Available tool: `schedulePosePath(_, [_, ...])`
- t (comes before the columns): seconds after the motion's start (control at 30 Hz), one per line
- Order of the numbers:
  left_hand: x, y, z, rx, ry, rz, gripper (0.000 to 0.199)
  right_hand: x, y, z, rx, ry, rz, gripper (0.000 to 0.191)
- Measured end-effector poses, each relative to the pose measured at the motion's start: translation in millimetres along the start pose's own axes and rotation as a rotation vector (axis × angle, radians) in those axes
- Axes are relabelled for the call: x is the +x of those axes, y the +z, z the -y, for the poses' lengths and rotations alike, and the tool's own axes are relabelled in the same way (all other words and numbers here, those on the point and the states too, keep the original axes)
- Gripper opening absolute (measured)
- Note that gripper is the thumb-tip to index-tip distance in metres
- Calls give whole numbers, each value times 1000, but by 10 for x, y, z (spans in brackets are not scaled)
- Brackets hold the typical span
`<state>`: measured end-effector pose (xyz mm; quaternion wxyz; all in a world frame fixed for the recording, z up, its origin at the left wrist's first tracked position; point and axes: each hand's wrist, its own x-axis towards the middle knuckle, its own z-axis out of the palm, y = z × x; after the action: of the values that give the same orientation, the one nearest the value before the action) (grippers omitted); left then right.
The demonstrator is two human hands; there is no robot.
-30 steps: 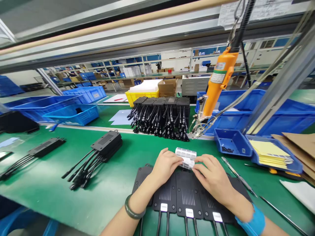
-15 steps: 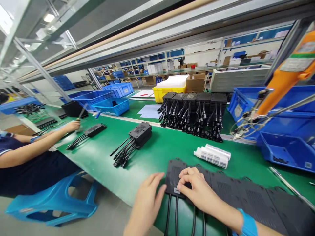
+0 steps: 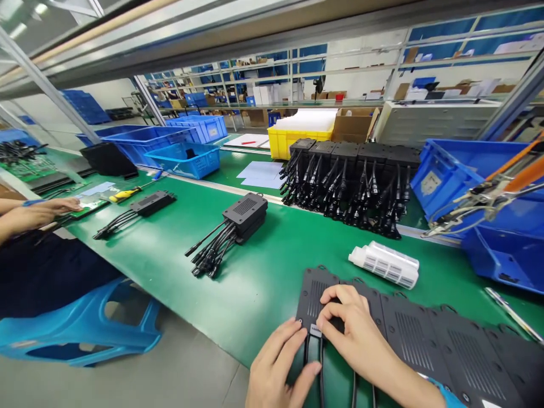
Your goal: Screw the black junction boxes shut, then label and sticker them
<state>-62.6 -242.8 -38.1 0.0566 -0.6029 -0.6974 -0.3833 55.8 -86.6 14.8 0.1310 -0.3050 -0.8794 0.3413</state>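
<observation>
A row of flat black plastic housings [image 3: 413, 334] with slotted tops lies along the front of the green bench, black cables running toward me. My right hand [image 3: 352, 323] is over the leftmost housing [image 3: 313, 297], thumb and forefinger pinched at the right end of a small grey label [image 3: 315, 330] on its lower edge. Fingertips of my left hand [image 3: 278, 362] touch that housing's lower left corner; its thumb stands apart, over the cables. A white tube-like roll pair with printed labels [image 3: 385, 264] lies just behind the row.
A finished-looking black box with cables [image 3: 245, 215] and another [image 3: 153, 203] lie leftward. Stacked cabled boxes [image 3: 352, 156] stand behind, by a yellow bin [image 3: 278, 143]. Blue bins [image 3: 442, 175] and an orange tool [image 3: 527, 173] are at right. A co-worker's hands [image 3: 46, 212] work at far left.
My left hand has come up to the housing's corner and now touches it. My right hand stays at the label. The view has shifted; the co-worker's screwdriver now lies on the bench.
</observation>
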Motion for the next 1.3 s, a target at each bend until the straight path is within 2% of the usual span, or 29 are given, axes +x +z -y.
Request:
schedulePosePath(0.13, [-21, -12, 7, 69, 121, -14, 44, -9, 30, -25, -6, -16, -31, 19])
schedulePosePath(0.27, [38, -24, -15, 114, 157, -82, 60, -15, 45, -44, -18, -36, -50, 18])
schedulePosePath(0.37, [77, -37, -17, 120, 194, -78, 67, -20, 46, -43, -14, -33, -46, 18])
schedulePosePath(0.47, [91, -45, 4, 108, 231, -41, 68, -21, 34, -34, -6, -19, -35, 18])
schedulePosePath(0.63, [65, -35, 34, 92, 211, 23, 71, -19, 26, -29, 3, -13, -28, 17])
schedulePosePath(0.8, [69, -38, -1, 115, 210, 22, 68, -21, 47, -41, -18, -20, -30, 17])
schedulePosePath(1.0, [113, -66, -32, 151, 216, 53, 65, -73, -41, -29, -113, -167, -43, 14])
schedulePosePath(1.1, [134, -104, -34, 59, 166, 88, 42, -163, -59, -20, -242, -384, 41, 33])
schedulePosePath(1.17, [134, -117, -37, -9, 107, 92, 24, -237, -44, -26, -394, -537, 79, 52])
schedulePosePath(1.23, [122, -114, -38, -58, 58, 75, 20, -316, -67, -47, -525, -596, 53, 71])
schedulePosePath(1.3, [105, -108, -26, -89, 14, 42, 21, -421, -184, -102, -584, -564, 18, 72])
